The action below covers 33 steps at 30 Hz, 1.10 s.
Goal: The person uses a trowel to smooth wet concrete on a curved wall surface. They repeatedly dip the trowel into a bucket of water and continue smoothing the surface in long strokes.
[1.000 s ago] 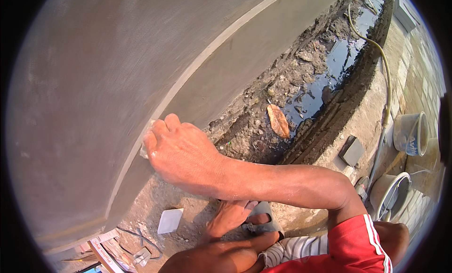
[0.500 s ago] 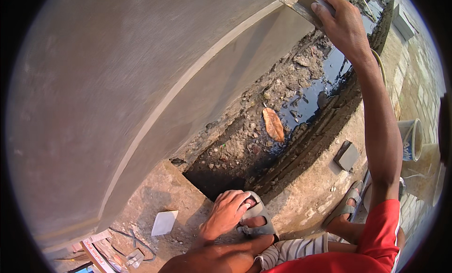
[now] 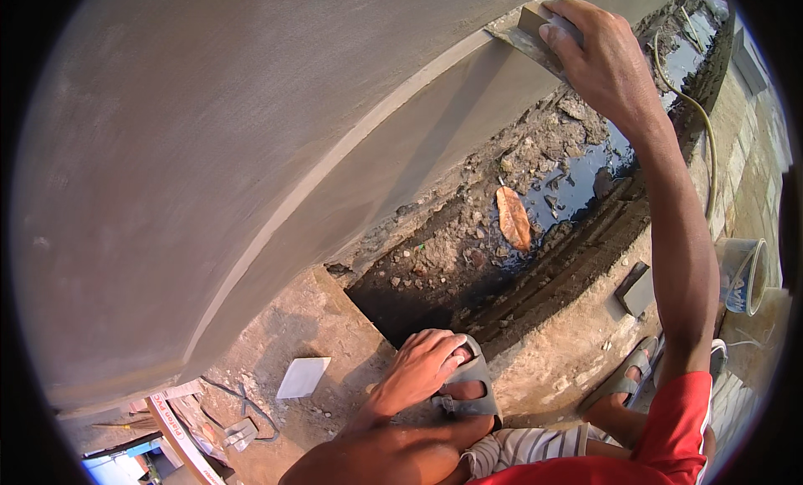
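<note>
Right grip [image 3: 604,62], shifted toward two o'clock along pale strip [image 3: 345,148], closed around trowel [image 3: 535,49] by block handle [image 3: 530,20]; likely light, stiff, best held there; left grip [image 3: 420,371] loosely open

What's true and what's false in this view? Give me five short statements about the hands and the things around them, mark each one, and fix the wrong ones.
1. The right hand holds a flat tool at the wall. True.
2. Both hands hold tools. False: the left hand is at the front of a sandal, with no tool showing in it.
3. A brown leaf lies in the ditch. True.
4. A bucket stands at the picture's left edge. False: the bucket is near the right edge.
5. The sleeve on the right arm is red. True.
</note>
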Each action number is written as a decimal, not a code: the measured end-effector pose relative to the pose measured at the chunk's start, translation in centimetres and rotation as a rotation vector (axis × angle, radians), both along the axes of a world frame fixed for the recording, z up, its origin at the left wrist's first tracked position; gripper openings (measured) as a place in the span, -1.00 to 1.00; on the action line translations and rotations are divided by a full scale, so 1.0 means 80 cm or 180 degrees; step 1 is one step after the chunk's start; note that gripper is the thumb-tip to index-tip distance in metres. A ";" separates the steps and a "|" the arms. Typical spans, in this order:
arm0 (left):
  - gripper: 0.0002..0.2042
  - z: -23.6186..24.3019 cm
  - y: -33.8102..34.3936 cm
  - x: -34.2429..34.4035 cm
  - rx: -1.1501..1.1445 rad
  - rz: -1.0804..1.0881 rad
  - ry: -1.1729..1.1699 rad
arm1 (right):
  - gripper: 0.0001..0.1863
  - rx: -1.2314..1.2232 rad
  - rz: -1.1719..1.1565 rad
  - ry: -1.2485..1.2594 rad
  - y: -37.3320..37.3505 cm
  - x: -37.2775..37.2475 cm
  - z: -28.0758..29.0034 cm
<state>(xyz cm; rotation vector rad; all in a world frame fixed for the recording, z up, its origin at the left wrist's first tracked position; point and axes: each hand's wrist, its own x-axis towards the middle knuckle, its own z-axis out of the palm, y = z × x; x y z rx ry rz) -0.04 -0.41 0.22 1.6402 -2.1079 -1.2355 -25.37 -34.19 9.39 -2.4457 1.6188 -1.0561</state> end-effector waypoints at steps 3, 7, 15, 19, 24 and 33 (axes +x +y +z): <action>-0.69 0.000 0.002 0.001 -0.0003 0.0043 0.0001 | -0.77 -0.0059 0.0308 -0.0173 0.048 0.055 0.009; -0.71 0.000 0.000 0.000 0.0061 0.0012 -0.0002 | -0.85 -0.0053 0.0671 -0.0235 0.094 0.106 0.017; -0.67 -0.007 -0.001 -0.008 -0.0027 -0.0150 -0.0217 | -0.77 0.0128 0.1341 -0.0619 0.171 0.203 0.013; -0.68 0.003 -0.003 -0.012 -0.0192 -0.0134 -0.0197 | -0.79 0.0064 0.1807 -0.0926 0.209 0.240 0.015; -0.64 -0.007 0.008 -0.003 -0.0101 0.0048 -0.0003 | -0.78 -0.0199 0.1051 -0.0985 0.168 0.164 0.026; -0.68 0.028 -0.019 -0.001 -0.0595 0.0154 0.0933 | -0.84 -0.0153 0.0288 -0.0423 0.116 0.127 0.014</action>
